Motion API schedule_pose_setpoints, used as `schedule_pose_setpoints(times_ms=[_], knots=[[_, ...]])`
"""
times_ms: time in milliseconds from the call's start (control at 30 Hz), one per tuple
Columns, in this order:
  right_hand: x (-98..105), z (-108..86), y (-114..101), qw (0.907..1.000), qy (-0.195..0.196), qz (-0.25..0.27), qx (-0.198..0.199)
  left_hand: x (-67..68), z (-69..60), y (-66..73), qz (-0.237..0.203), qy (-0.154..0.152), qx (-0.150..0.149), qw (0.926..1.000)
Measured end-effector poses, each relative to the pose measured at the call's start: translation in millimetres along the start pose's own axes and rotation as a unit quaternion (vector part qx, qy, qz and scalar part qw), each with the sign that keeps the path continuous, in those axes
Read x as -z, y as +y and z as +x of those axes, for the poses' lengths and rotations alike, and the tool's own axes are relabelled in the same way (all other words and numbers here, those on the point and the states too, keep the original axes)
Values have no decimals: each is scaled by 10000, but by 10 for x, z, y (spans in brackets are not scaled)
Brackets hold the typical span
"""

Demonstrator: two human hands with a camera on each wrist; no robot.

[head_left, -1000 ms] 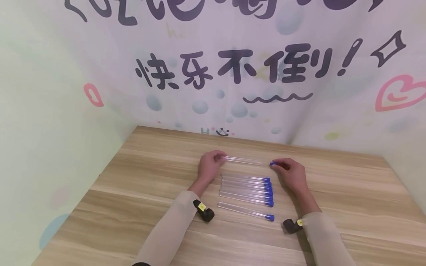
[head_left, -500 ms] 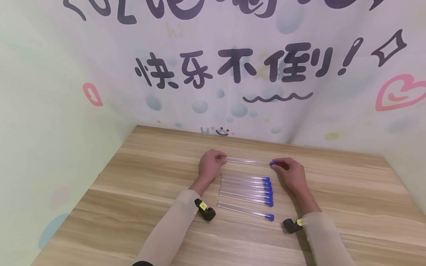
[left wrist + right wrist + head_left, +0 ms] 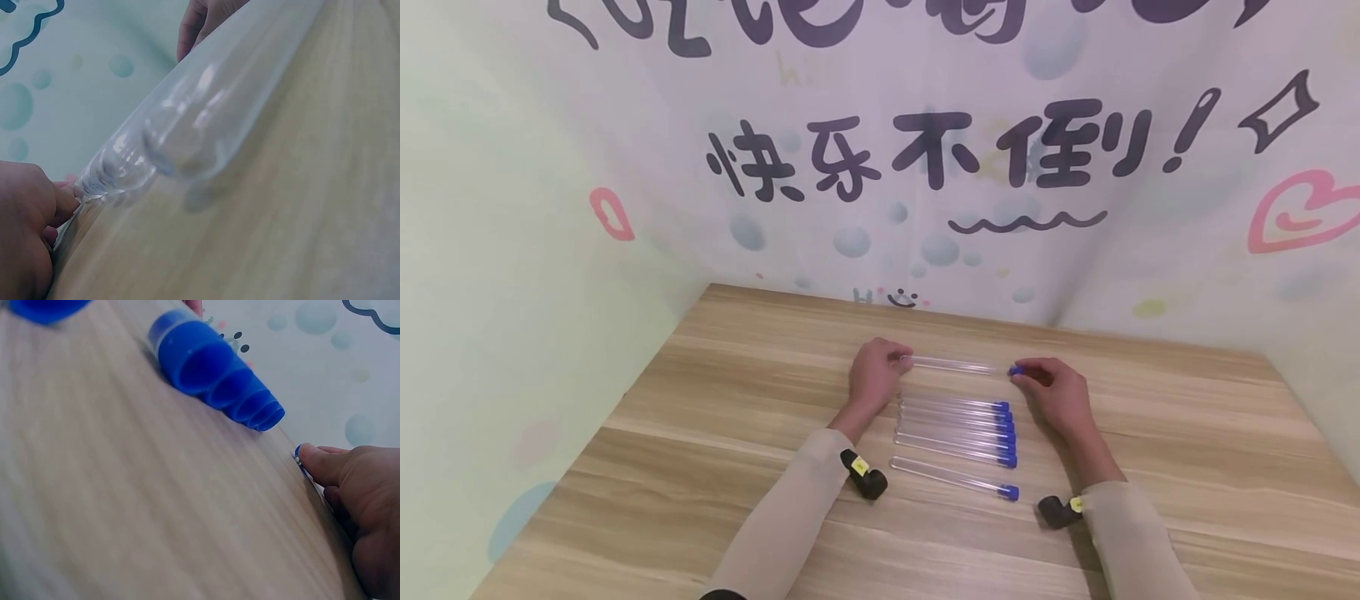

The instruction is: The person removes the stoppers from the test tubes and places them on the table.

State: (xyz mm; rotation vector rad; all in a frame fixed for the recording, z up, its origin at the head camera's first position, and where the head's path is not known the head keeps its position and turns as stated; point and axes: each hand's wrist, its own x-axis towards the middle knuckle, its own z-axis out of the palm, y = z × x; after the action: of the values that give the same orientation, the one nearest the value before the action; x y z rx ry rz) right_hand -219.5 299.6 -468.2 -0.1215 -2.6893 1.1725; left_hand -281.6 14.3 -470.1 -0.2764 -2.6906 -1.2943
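Observation:
At the far side of the table, my left hand (image 3: 875,375) pinches the left end of a clear test tube (image 3: 955,365). The tube lies crosswise, its other end pointing at my right hand (image 3: 1060,393). Between thumb and fingers the right hand holds a small blue cap (image 3: 1016,370), a narrow gap away from the tube. Nearer to me is a row of several capped test tubes (image 3: 951,427), their blue caps (image 3: 206,365) all on the right. One more capped tube (image 3: 955,478) lies apart in front of that row. In the left wrist view, the tubes' rounded ends (image 3: 187,147) partly hide the left fingertips.
The wood-grain table (image 3: 715,400) meets a printed cloth backdrop (image 3: 820,242) just beyond the hands. Another plain cloth side (image 3: 497,275) rises on the left. A small black camera (image 3: 868,482) sits on the left wrist, and a matching one (image 3: 1058,511) on the right.
The left hand and its test tube have shifted very slightly right, toward the blue cap. My right hand keeps its place and its pinch. The row of tubes is unchanged.

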Motion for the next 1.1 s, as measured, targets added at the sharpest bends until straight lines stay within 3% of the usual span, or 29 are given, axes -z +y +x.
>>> schedule_pose_setpoints(times_ms=[633,933,1100], knots=[[40,-27,-35,9999,79,90,34,39,-9,36,-33,-69,-13,10000],[61,-99,-51,9968,511,513,-339,48,-54,1,-419,69,189,9989],[75,-134,-58,9953,529,683,-447,75,-87,-9,-691,169,191,9973]])
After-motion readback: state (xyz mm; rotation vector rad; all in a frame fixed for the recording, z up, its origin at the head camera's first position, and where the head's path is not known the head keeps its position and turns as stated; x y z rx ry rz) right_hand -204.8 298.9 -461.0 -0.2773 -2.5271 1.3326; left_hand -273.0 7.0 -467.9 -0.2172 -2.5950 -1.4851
